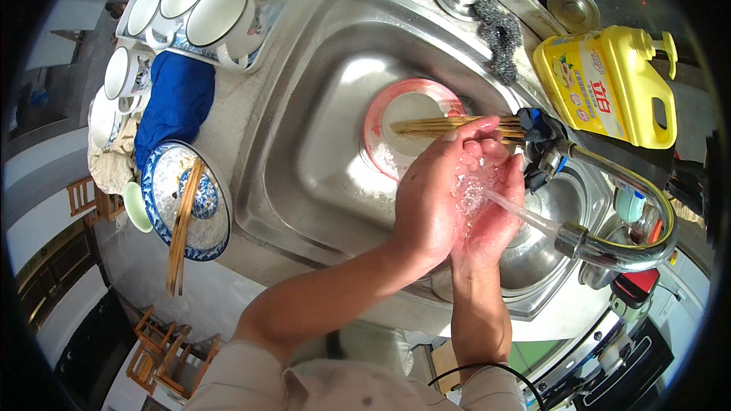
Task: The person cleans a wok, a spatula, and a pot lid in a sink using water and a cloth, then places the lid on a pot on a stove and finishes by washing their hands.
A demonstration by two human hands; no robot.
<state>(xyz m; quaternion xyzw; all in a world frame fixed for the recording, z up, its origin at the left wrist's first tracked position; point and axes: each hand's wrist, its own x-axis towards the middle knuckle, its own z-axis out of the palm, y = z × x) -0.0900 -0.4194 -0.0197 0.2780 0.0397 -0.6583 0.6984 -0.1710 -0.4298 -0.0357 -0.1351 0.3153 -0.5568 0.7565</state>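
Observation:
My left hand (424, 205) and my right hand (498, 217) are cupped side by side over the steel sink (302, 125). A stream from the curved chrome faucet (571, 240) falls between the palms, where water bubbles. Just beyond the fingertips, a bundle of wooden chopsticks (422, 127) lies across a red-rimmed bowl (374, 108) in the main basin, its other end near the faucet base. The left hand partly covers the bundle and the bowl. Neither hand holds a solid object.
White enamel mugs (220, 14) stand on a tray at upper left. Below are a blue cloth (177, 94) and a blue-rimmed bowl (151, 217) with chopsticks (185, 220). Steel wool (499, 40) and a yellow detergent jug (605, 85) stand behind the sink; a metal basin (562, 205) is right.

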